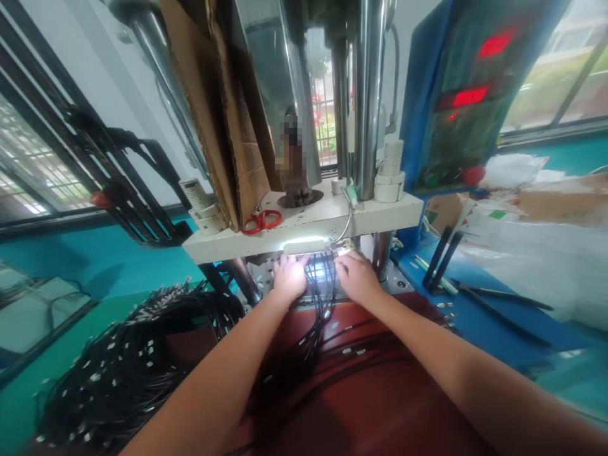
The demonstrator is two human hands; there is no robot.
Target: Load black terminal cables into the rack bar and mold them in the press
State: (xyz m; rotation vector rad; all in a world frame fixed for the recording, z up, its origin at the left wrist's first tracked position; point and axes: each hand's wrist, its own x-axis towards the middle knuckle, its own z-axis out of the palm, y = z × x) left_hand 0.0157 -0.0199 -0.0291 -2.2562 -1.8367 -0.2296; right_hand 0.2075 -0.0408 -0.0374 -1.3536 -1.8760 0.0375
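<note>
— Barred windows (23, 149) on the left, a teal wall low beneath them. What stands largest?

— A press, its steel columns rising through a pale plate (304, 229). Far right of it, a blue control box (451, 107) with red digits lit.

— Next size down?

— Near left, a coiled heap of black cables (128, 361), many small pale ends showing. Cardboard (240, 145) leans upright over the plate's left side.

— And the cables being worked?

— One loose bundle (316, 323). Far ends between the hands, at the gap under the plate; the rest trails near, over a dark red surface (380, 399). Strands cross; a tug on one could, in the observer's judgement, drag its neighbours out of line.

— Hands?

— Left hand (291, 277) and right hand (357, 275) flank the bundle, fingers bent toward the gap. Fingertips partly lost in glare; cannot tell whether either grips a cable. Chief hazard, judged: crushed fingers, should the press close with them there.

— Anything smaller?

— Red-handled scissors (262, 221) lying by the plate's near edge. A jolt might tip them onto the left hand. Below, a lit bar (306, 247).
</note>
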